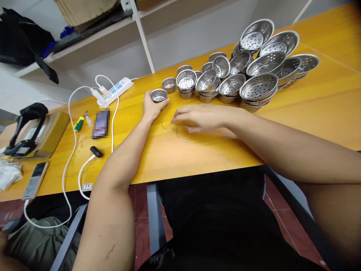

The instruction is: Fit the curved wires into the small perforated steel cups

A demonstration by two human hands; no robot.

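My left hand is wrapped round a small perforated metal cup that stands upright on the yellow table. Just right of it, my right hand hovers low over the tabletop with fingers apart and slightly curled, a little blurred, and no object shows in it. Below its fingertips lie two thin curved wires, close together on the wood. Behind and to the right, several more perforated metal cups stand in stacks, with larger perforated bowls piled farther right.
A white power strip with plugged cables lies at the back left. Nearby are a green-yellow screwdriver, a pixelated dark phone, a second phone and a cardboard box. Another person's leg shows at lower left.
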